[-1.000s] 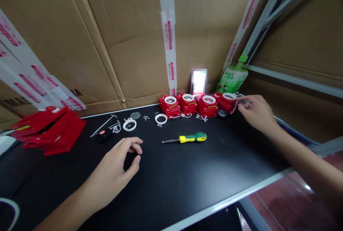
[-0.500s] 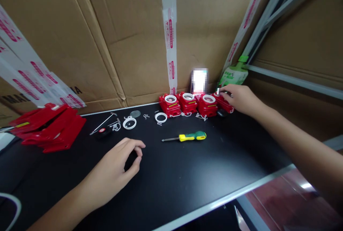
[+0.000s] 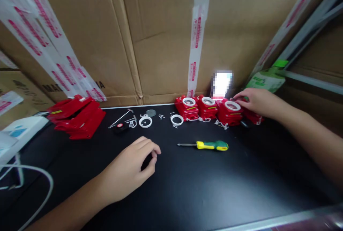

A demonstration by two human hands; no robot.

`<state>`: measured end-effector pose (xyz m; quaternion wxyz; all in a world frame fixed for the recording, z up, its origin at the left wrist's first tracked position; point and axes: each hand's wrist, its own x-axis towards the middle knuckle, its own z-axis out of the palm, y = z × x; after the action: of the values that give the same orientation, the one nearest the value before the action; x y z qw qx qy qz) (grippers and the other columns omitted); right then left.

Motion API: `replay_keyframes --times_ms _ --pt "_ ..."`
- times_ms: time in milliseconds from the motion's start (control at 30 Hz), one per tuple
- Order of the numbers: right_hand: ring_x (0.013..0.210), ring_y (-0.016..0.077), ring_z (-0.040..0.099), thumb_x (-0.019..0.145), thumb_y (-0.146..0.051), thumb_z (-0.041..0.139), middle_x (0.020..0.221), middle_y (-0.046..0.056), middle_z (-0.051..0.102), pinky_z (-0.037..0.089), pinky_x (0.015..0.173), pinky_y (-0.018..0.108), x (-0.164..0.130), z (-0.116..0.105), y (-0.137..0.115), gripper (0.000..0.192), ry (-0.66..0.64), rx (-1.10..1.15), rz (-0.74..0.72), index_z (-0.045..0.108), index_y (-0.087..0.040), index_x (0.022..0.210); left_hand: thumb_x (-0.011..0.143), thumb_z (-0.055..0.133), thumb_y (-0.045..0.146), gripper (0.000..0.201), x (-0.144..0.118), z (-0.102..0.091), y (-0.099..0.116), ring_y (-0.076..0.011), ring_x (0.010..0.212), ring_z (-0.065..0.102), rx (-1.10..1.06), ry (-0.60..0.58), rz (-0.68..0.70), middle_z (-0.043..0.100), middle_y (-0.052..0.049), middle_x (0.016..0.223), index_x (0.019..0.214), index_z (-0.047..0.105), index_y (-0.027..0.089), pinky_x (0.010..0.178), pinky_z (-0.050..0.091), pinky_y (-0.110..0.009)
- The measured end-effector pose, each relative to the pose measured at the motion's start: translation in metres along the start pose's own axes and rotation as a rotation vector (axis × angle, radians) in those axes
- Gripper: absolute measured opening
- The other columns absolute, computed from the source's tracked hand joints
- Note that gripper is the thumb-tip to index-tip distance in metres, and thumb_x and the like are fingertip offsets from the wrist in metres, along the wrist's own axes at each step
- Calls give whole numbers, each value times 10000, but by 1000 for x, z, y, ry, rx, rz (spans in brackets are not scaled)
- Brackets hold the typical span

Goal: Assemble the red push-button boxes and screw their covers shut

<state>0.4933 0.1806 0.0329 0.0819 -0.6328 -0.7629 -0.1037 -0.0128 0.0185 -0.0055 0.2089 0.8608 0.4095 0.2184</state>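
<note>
The red housing point(image 3: 250, 114) at the far right end of the row sits at the back of the black table point(image 3: 187, 188), hard against the cardboard wall point(image 3: 160, 45), and the right hand point(image 3: 254, 100) is over it, fingers curled down on its top; whether they actually pinch it cannot be told, since the hand hides most of it. Just beside it stand three more red housings point(image 3: 209, 107), each with a white ring on top, lined up side by side, probably so they are easy to take one after another. In front of the row lies a yellow-and-green screwdriver point(image 3: 209, 145), handle to the right, within reach of that hand. Loose white rings point(image 3: 145, 121) and small screws are scattered left of the row. The left hand point(image 3: 134, 166) rests on the table, loosely curled, holding nothing. Far left, a pile of red covers point(image 3: 77, 116). Behind the right hand leans a green pouch point(image 3: 268, 80).
</note>
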Motion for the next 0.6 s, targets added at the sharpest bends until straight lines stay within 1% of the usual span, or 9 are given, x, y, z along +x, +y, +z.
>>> replay_keyframes --times_ms 100,167,200,267,333,400,433,500,600 --pt "936 322 693 962 -267 649 1089 211 802 465 780 420 -14 -8 -7 272 161 -38 52 853 -125 1075 1039 519 151 197 2 -1 0 -222 983 716 23 6 17 739 -33 1028 1070 686 253 862 597 -360" --pt "916 314 682 963 -279 606 1100 195 784 458 759 416 -26 -15 -19 277 277 -37 81 828 -154 1072 1037 526 157 195 3 -4 -2 -224 980 721 44 17 12 748 -34 1020 1059 694 253 860 601 -359" --pt "861 293 670 966 -302 602 1102 180 782 455 738 409 -31 -19 -27 278 327 -25 84 817 -173 1087 1039 530 169 191 3 -8 -4 -226 981 724 56 23 8 752 -34 1018 1057 700 253 868 603 -363" --pt "801 270 665 956 -323 601 1029 153 781 468 719 395 -42 -23 -47 288 406 23 56 795 -193 1126 1051 536 216 183 3 -19 -11 -231 977 733 91 37 -8 759 -32 1020 1055 714 258 891 603 -373" --pt "778 263 691 984 -375 587 979 137 793 491 699 377 -52 -24 -71 317 417 77 -21 787 -204 1160 1070 548 277 178 3 -35 -23 -225 918 734 139 62 -56 766 -19 1022 1060 726 274 865 596 -374" --pt "712 244 706 1026 -416 567 922 115 811 493 642 351 -60 -20 -97 330 389 121 -107 786 -207 1155 1074 563 331 171 3 -53 -40 -229 879 729 194 127 -138 768 -22 1037 1104 723 279 803 594 -369" --pt "663 236 703 1044 -408 546 879 98 818 462 595 344 -63 -18 -110 324 369 131 -154 788 -217 1143 1078 558 356 188 2 -62 -49 -243 906 731 222 172 -178 768 -37 1064 1139 713 269 822 599 -388" --pt "639 224 712 1057 -357 530 870 73 834 476 598 335 -66 -13 -135 306 342 152 -245 783 -226 1168 1056 577 420 220 2 -75 -67 -295 1002 721 286 244 -231 758 -73 1088 1114 702 248 907 594 -455" --pt "628 209 730 1066 -315 542 857 34 835 487 601 328 -67 -8 -169 254 306 191 -394 761 -230 1163 1004 610 470 262 3 -84 -86 -322 1018 715 355 306 -310 741 -91 1044 1070 699 233 930 600 -498"
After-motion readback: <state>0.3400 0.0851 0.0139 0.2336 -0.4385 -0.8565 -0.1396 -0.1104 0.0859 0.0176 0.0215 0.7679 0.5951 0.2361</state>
